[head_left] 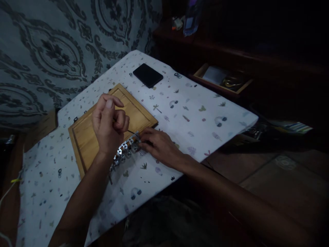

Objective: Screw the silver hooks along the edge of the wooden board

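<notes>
Left hand [109, 120] and right hand [157, 143] at a row of metal fittings [125, 147]

Curled into a loose fist, the left hand is raised over a wooden panel [83, 139], its thumb uppermost. A thin dark rod [131, 132] runs from its bent fingers toward the far end of the metal fittings, and the fist is closed around it. At that same end, the right hand lies low over the table, fingers drawn close together; whether they pinch a fitting or only rest against it cannot be told.

Shiny and pierced with holes, the fittings form a line along the panel's edge nearest the person. Shadow and the left forearm hide part of the line, and how it joins the wood is unclear. The panel itself lies flat, with a groove running inside its border.

Under everything spreads a white tablecloth [190, 111] printed with small plants and rainbows. A black smartphone [147, 75] lies on it beyond the panel, well apart from both hands. Past the table, a drawer [244, 86] stands pulled out, and a plastic bottle [190, 22] stands on the dark furniture above. Ornate patterned fabric or wallpaper [59, 56] covers the left background.
</notes>
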### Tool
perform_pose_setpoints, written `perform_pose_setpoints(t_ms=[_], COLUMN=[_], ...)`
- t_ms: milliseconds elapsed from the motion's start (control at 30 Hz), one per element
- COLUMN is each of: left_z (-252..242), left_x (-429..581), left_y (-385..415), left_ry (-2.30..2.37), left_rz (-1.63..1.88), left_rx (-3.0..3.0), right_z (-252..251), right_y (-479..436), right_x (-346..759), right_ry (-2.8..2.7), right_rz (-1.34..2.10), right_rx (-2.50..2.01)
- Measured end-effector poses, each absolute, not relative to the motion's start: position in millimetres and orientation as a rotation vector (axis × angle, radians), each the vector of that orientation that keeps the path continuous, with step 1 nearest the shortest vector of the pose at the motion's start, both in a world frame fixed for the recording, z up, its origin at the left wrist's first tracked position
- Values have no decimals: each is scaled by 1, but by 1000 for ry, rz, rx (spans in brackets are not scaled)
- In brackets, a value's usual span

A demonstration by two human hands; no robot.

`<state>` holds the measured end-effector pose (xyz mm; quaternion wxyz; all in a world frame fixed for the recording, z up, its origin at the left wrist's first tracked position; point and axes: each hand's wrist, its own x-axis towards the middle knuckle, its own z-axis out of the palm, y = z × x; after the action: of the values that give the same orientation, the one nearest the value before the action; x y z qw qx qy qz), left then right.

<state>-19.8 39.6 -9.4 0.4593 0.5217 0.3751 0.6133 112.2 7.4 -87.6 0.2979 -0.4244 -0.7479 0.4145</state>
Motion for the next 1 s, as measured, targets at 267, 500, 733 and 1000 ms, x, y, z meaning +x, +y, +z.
perform_pose_setpoints(t_ms=[267,500,733,1000], left_z=[-10,-2,-4,-8], left_x=[-17,-14,-17,-17], left_y=[37,24,19,20], left_ry=[860,795,883,874], left_rz=[1451,1612,1592,1587], left_rx=[1325,1380,1331,1308], right_z=[-89,-90,-90,-89], right_y=[8,7,8,8], right_x=[112,113,111,112], right_ry=[-1988,-1984,-1988,-1991], right_rz=[1080,1074,1079,1075], right_rx=[-1106,-1093,-1103,-1106])
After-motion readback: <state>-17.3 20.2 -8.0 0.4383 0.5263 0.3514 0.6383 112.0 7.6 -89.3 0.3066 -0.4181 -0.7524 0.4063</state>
